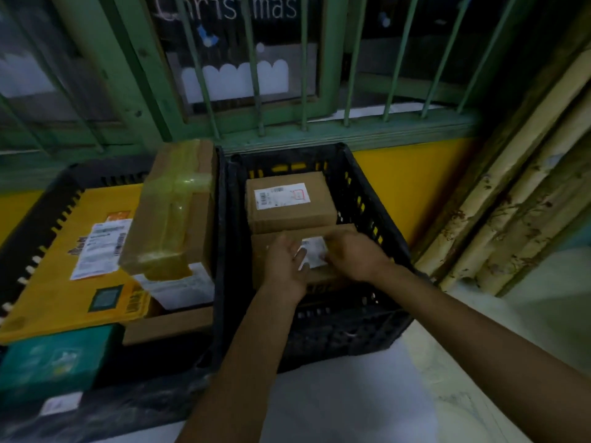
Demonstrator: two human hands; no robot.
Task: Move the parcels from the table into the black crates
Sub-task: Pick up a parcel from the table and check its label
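Parcel (315,251) | 6 o'clock in black crate (377,219), second box (287,215) at 12 | left hand (284,266) flat on top; right hand (355,257) grip unclear | stiff cardboard, probably light; grasp side edges

A green window frame (335,100) with bars (303,75) fills 12 o'clock, its pane bearing white "Christmas" lettering (227,8), a blue blob (208,35) and a white scalloped cutout (236,79), above a yellow wall (409,177) at 2 o'clock, with pale, peeling poles (518,193) leaning at 3 o'clock.
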